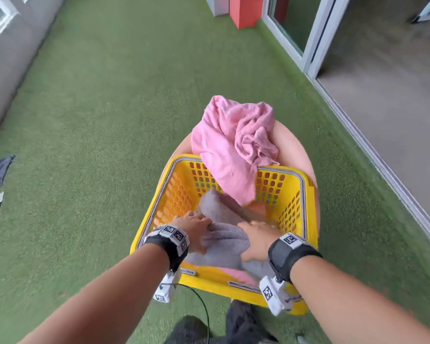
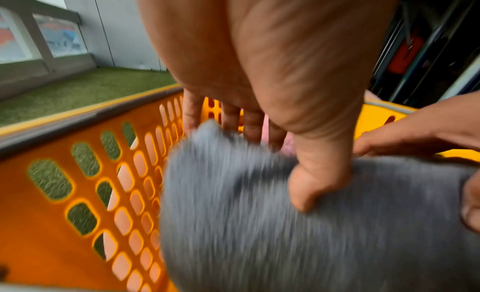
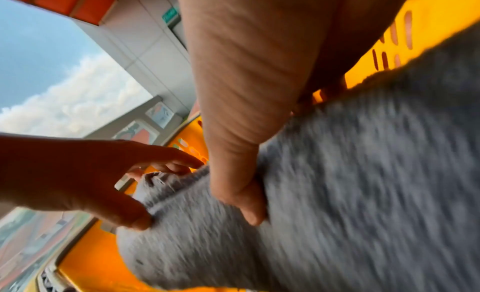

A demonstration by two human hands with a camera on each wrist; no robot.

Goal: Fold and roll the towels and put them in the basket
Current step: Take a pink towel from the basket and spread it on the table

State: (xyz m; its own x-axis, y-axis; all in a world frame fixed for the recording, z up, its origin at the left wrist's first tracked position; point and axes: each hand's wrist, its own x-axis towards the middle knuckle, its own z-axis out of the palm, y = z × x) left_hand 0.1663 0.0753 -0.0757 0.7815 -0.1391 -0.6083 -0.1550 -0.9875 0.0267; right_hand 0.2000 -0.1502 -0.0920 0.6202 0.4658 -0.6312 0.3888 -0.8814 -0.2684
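Grey towel (image 2: 285, 224) motion-blurred in both wrist views; its folds unreadable.

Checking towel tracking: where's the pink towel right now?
In the head view the pink towel is draped over the far rim of the yellow basket, its lower end hanging inside, beyond the grey towel both hands hold.

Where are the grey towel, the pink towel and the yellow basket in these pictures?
grey towel (image 1: 224, 240): head view, on its rolled middle between the hands.
pink towel (image 1: 230, 147): head view, on the crumpled heap over the basket's far rim.
basket (image 1: 176, 192): head view, on its perforated left wall.
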